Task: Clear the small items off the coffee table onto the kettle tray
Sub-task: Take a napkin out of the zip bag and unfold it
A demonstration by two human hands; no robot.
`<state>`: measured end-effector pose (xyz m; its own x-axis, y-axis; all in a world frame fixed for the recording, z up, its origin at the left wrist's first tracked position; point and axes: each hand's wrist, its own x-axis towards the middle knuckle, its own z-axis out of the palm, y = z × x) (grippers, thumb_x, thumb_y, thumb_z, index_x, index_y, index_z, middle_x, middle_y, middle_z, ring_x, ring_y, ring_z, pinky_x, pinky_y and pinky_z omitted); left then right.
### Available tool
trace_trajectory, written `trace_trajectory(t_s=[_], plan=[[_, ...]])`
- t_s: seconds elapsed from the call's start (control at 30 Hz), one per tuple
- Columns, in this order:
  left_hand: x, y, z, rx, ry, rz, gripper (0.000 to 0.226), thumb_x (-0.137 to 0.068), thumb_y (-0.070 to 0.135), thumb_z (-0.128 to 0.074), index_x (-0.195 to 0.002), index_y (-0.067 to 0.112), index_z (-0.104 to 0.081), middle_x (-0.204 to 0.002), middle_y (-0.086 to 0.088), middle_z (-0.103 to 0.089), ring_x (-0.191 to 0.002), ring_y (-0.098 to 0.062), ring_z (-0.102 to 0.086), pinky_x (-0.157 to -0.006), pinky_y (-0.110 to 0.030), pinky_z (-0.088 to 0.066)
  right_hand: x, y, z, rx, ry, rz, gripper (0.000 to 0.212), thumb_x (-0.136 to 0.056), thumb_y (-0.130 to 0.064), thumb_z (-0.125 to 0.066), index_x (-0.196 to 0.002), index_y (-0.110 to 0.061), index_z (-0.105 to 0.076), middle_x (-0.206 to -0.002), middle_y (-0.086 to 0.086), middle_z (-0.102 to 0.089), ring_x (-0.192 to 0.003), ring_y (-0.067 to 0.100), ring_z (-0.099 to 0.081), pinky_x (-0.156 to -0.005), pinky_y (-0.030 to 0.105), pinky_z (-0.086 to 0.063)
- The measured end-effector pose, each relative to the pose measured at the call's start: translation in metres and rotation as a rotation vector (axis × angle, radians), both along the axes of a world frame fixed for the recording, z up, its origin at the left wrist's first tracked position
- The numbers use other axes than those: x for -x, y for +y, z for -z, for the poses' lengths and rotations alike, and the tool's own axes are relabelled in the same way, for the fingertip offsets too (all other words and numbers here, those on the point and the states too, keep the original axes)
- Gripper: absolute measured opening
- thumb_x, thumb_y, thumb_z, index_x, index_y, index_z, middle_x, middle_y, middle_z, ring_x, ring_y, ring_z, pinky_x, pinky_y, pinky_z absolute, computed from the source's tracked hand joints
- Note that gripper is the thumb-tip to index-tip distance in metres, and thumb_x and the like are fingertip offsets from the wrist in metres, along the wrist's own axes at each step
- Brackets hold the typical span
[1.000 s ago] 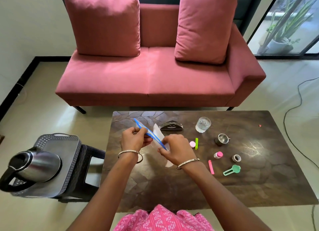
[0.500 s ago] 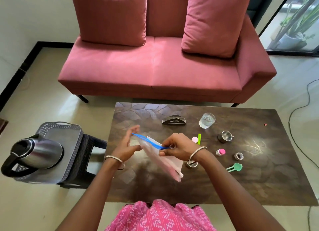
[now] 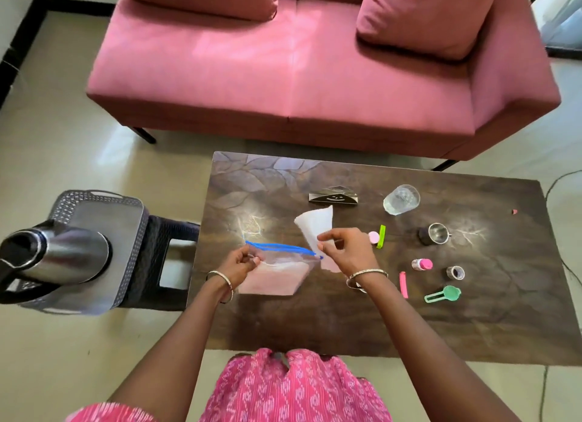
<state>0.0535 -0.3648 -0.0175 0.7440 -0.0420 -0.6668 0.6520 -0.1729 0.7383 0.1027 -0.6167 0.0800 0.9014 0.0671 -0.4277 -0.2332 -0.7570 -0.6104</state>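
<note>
Head view: dark tabletop [image 3: 346, 320] in front of a pink sofa [image 3: 283, 75]. Both hands are raised over the left-centre of the tabletop. The left hand [image 3: 242, 264] has its fingers curled, pinching the left end of a clear zip bag [image 3: 274, 276] by its blue zip strip, and the bag hangs below, pinkish and see-through. The right hand [image 3: 343, 251] also has curled fingers, pinching a white paper sheet [image 3: 315, 227] right at the bag's right end; can't tell if it grips the zip end too. Bangles on both wrists. Small items sit on the right half of the tabletop. Toward the far edge are a metal napkin holder [image 3: 333, 197] and a glass tumbler [image 3: 401, 199], and a tiny red bit [image 3: 514, 211] lies near the right edge. Just right of the right hand are a pink cap [image 3: 373, 237] and a green clip [image 3: 381, 236], which are touching or nearly so. Further right is a steel cup [image 3: 436, 234], and nearer the front are a small pink-capped bottle [image 3: 422, 264], a tape roll [image 3: 455, 273], a pink clip [image 3: 403, 284] and a green scoop [image 3: 444, 295]. The grey tray [image 3: 126, 226] sits on a dark stool [image 3: 167, 264] just beside the tabletop's left edge. A steel kettle [image 3: 56, 257] is on the tray's near part.
</note>
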Motion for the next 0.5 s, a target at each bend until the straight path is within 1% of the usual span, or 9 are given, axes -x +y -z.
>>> trace_trajectory(t_s=[0.1,0.17,0.2,0.23,0.3,0.33,0.37,0.43,0.5], plan=[[-0.017,0.000,0.027,-0.029,0.055,-0.033,0.013,-0.094,-0.009,-0.049,-0.089,0.003,-0.053,-0.076,-0.005,-0.053,-0.069,-0.013,-0.043,-0.058,-0.017,-0.030,-0.011,0.001,0.009,-0.058,0.010,0.054,0.022,-0.080,-0.008,-0.070,-0.096,-0.020,-0.079,-0.087,-0.003,-0.076,-0.067,0.003,-0.059,-0.070,0.021,-0.047],[-0.029,-0.001,0.041,-0.018,0.085,-0.069,0.017,-0.093,-0.013,-0.046,-0.089,0.003,-0.048,-0.076,-0.003,-0.054,-0.066,-0.006,-0.049,-0.054,-0.008,-0.034,-0.019,0.000,0.012,-0.113,0.013,0.088,0.026,-0.081,-0.001,-0.067,-0.095,-0.020,-0.079,-0.087,-0.005,-0.075,-0.064,-0.003,-0.058,-0.067,0.012,-0.044],[-0.035,-0.001,0.047,-0.015,0.104,-0.080,0.022,-0.093,-0.015,-0.044,-0.085,0.005,-0.045,-0.079,-0.005,-0.055,-0.072,-0.008,-0.052,-0.057,-0.007,-0.037,-0.023,-0.001,0.013,-0.139,0.012,0.105,0.027,-0.081,0.001,-0.066,-0.095,-0.018,-0.079,-0.087,-0.006,-0.074,-0.063,-0.006,-0.057,-0.064,0.006,-0.042],[-0.038,0.000,0.055,-0.007,0.120,-0.100,0.026,-0.093,-0.015,-0.044,-0.079,0.007,-0.042,-0.085,-0.008,-0.057,-0.082,-0.014,-0.054,-0.063,-0.009,-0.039,-0.026,-0.001,0.013,-0.163,0.009,0.121,0.028,-0.081,0.004,-0.066,-0.095,-0.016,-0.079,-0.086,-0.007,-0.074,-0.061,-0.009,-0.057,-0.062,0.004,-0.041],[-0.046,0.002,0.068,-0.050,0.172,-0.099,0.029,-0.094,-0.011,-0.046,-0.075,0.011,-0.042,-0.100,-0.014,-0.060,-0.099,-0.021,-0.056,-0.077,-0.022,-0.043,-0.034,-0.003,0.016,-0.215,0.018,0.168,0.027,-0.081,0.006,-0.065,-0.094,-0.013,-0.079,-0.090,-0.005,-0.075,-0.060,-0.010,-0.056,-0.062,0.004,-0.041],[-0.050,0.005,0.072,-0.112,0.200,-0.065,0.021,-0.094,-0.007,-0.049,-0.081,0.010,-0.048,-0.105,-0.014,-0.061,-0.104,-0.025,-0.057,-0.083,-0.029,-0.044,-0.038,-0.003,0.017,-0.259,0.038,0.193,0.027,-0.082,0.008,-0.064,-0.095,-0.011,-0.078,-0.093,-0.002,-0.075,-0.061,-0.010,-0.056,-0.064,0.005,-0.042],[-0.052,0.008,0.074,-0.172,0.211,-0.018,0.009,-0.093,-0.001,-0.053,-0.095,0.008,-0.052,-0.109,-0.013,-0.061,-0.107,-0.028,-0.058,-0.088,-0.033,-0.046,-0.041,-0.002,0.016,-0.320,0.066,0.222,0.026,-0.084,0.009,-0.063,-0.096,-0.010,-0.078,-0.096,0.002,-0.075,-0.062,-0.009,-0.056,-0.066,0.006,-0.044],[-0.058,0.013,0.076,-0.318,0.182,0.091,0.039,-0.091,0.007,-0.060,-0.127,0.007,-0.046,-0.122,-0.013,-0.060,-0.114,-0.032,-0.058,-0.096,-0.037,-0.044,-0.046,-0.002,0.015,-0.435,0.120,0.280,0.025,-0.085,0.010,-0.063,-0.098,-0.007,-0.077,-0.098,0.007,-0.074,-0.066,-0.006,-0.057,-0.068,0.009,-0.045],[-0.066,0.014,0.068,-0.367,0.097,0.091,0.064,-0.088,0.010,-0.066,-0.143,0.008,-0.033,-0.141,-0.015,-0.050,-0.128,-0.033,-0.049,-0.107,-0.042,-0.040,-0.050,0.000,0.012,-0.493,0.165,0.310,0.025,-0.086,0.008,-0.063,-0.098,-0.008,-0.077,-0.097,0.007,-0.072,-0.072,0.003,-0.057,-0.073,0.016,-0.046]])
